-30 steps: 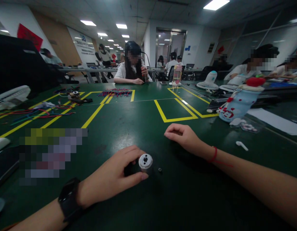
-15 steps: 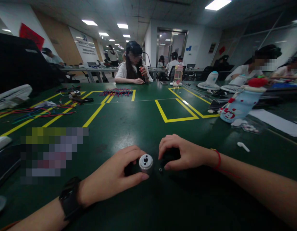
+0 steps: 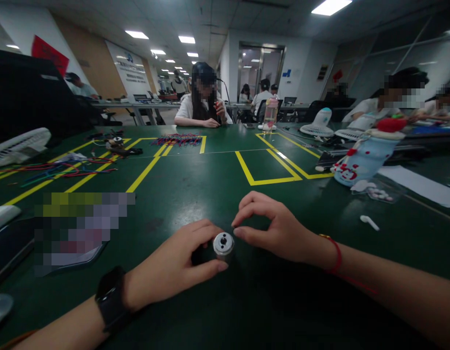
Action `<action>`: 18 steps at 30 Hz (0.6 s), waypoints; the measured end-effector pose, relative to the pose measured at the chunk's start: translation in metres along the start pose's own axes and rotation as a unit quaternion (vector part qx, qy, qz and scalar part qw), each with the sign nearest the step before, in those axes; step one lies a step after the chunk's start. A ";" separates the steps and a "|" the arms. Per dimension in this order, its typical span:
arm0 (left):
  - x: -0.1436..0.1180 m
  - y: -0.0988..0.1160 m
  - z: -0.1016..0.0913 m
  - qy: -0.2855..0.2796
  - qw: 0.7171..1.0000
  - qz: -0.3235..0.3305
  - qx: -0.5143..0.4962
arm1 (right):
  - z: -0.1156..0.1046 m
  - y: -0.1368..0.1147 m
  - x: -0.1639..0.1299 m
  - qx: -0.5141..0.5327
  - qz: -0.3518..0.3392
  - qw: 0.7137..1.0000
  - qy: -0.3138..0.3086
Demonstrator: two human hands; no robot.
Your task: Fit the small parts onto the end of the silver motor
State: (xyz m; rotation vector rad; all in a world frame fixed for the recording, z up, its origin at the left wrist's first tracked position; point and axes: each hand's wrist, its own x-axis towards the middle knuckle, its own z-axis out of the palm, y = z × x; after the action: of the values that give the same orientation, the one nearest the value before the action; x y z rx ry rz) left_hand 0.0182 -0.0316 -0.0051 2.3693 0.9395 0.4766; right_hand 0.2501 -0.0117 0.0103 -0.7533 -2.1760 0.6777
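Green matting with yellow tape lines (image 3: 272, 165) covers the long worktable (image 3: 217, 194) in the head view, in an open office where other people sit at the far end and along the right side.

Near the front edge, the left hand (image 3: 174, 265) wraps a small cylindrical part with a dark body and a silver metal end cap (image 3: 223, 243), thumb pressed along its underside and fingers curled over the dark body, so the part lies on its side on the mat with the cap facing the camera. A round hole with a smaller opening beside it shows in the cap face. A black smartwatch (image 3: 110, 304) sits on that wrist.

The right hand (image 3: 279, 228), with a red string bracelet (image 3: 332, 253) at the wrist, hovers just beside the cap, its thumb and forefinger brought together in a pinch; whether something tiny sits between the tips cannot be told.

By my reading, the step in hand is fitting a small piece to the cap, and the next move calls for a steady left grip and fine alignment with the hole.

A white earbud (image 3: 369, 222), a blue snowman-patterned bottle (image 3: 359, 158) and coloured wires (image 3: 60, 170) lie well apart.
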 end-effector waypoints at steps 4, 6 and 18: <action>-0.003 -0.002 0.000 0.008 1.000 0.003 0.019 | 0.010 -0.018 0.006 -0.019 -0.001 1.000 -0.010; -0.004 -0.002 -0.001 0.007 1.000 0.003 0.020 | 0.012 -0.023 0.008 -0.030 0.005 0.999 -0.020; -0.003 0.002 -0.003 0.001 1.000 -0.008 -0.009 | -0.020 0.056 0.009 0.056 0.194 0.968 0.150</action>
State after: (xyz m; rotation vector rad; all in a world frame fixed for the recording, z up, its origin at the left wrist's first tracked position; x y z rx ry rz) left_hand 0.0160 -0.0336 -0.0017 2.3440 0.9508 0.4799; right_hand 0.2770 0.0380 -0.0104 -1.1572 -1.7155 0.8156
